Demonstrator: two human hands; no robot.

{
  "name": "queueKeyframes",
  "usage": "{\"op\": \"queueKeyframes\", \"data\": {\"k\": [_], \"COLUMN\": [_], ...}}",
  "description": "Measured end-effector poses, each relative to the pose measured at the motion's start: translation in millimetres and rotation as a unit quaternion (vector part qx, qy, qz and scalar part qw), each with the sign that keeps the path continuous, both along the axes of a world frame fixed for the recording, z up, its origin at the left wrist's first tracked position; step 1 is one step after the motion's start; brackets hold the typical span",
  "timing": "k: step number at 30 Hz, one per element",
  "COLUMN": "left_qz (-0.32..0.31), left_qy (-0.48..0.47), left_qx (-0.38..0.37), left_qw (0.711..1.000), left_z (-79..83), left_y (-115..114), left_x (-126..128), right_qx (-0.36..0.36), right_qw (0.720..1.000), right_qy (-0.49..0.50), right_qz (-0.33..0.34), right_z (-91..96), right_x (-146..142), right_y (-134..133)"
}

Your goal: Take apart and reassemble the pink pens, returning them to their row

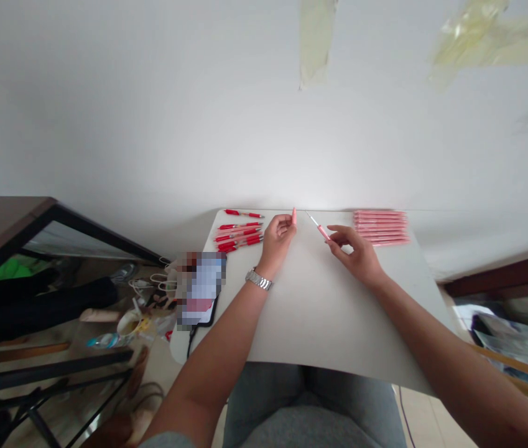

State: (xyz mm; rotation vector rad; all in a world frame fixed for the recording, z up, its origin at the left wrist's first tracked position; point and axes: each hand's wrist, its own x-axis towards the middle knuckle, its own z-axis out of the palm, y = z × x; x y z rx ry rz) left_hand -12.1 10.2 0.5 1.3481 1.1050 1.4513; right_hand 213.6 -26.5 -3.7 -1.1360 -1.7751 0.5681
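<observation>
My left hand (pixel 278 235), with a metal watch (pixel 259 279) on its wrist, pinches a small pink pen cap (pixel 294 216) upright above the white table (pixel 319 311). My right hand (pixel 354 249) grips a pink pen (pixel 319 228) by its barrel, its thin bare tip pointing up and left toward the cap; a small gap separates them. Several red pens (pixel 239 235) lie in a loose pile left of my left hand. A neat row of several pink pens (pixel 380 226) lies right of my right hand, near the table's far edge.
A phone (pixel 201 292) with a cable lies on the table's left edge. Left of the table stands a dark glass-topped cabinet (pixel 35 249) with cluttered cups, cables and bottles. The white wall is close behind the table. My grey-trousered knees sit under the near edge.
</observation>
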Motion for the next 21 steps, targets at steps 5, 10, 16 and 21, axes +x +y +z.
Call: {"op": "queueKeyframes", "data": {"k": [5,10,16,21], "left_qz": [-0.002,-0.013,-0.027,-0.026], "left_qy": [-0.053,-0.097,-0.193,-0.232], "left_qx": [-0.021,-0.025,-0.039,-0.063], "left_qw": [0.998,0.995,0.980,0.970], "left_z": [-3.4,-1.6,8.9,13.4], "left_y": [6,5,-1,-2], "left_x": [0,2,2,2], "right_qx": [0.007,0.007,0.002,-0.002], "right_qw": [1.000,1.000,1.000,1.000], "right_qy": [-0.002,0.000,0.001,-0.003], "right_qz": [0.002,0.008,0.014,0.018], "right_z": [-2.3,-2.1,-2.2,-3.3], "right_x": [1,1,0,0], "right_y": [1,1,0,1]}}
